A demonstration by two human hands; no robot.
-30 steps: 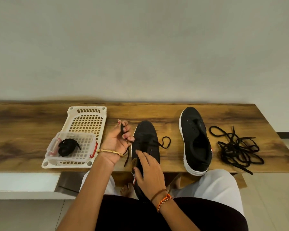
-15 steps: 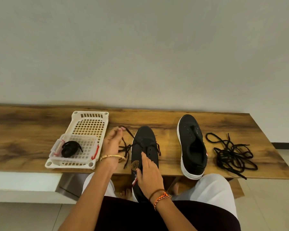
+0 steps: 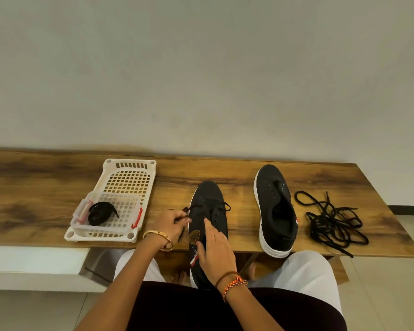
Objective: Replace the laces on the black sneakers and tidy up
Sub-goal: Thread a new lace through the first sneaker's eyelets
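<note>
**A:** What are the fingers doing?

**B:** From my remote feed, the left hand (image 3: 170, 224), just left of centre in the lower half, has its fingertips curled together, pinching a thin black lace (image 3: 207, 207). That lace runs rightward across the front eyelets of the nearer black canvas sneaker with the white sole (image 3: 207, 206), and a short loop sticks out on the shoe's right side. The right hand (image 3: 216, 249) rests on the same sneaker, fingers loosely spread, forefinger stretched forward along the tongue, thumb against the shoe's left side near an orange badge. I cannot tell how firmly it presses.

**A:** And where is that shoe?

**B:** Centre of the frame, toe pointing away, heel hanging over the near edge of the long brown wooden bench (image 3: 34, 194) toward the person's lap.

**A:** The other shoe?

**B:** The second black sneaker, unlaced (image 3: 276, 211), lies flat to the right of centre, apart from the first. Further right, near the bench's end, sits a tangled heap of loose black laces (image 3: 332, 223).

**A:** Anything on the left?

**B:** A white plastic lattice tray (image 3: 129, 177) at centre left. On its near end stands a small clear plastic box with red clips (image 3: 108, 225), holding a coiled black lace bundle (image 3: 101, 212).

**A:** Wrists?

**B:** A gold bangle (image 3: 159, 237) on the left, orange and brown thread bands (image 3: 232, 281) on the right.
</note>
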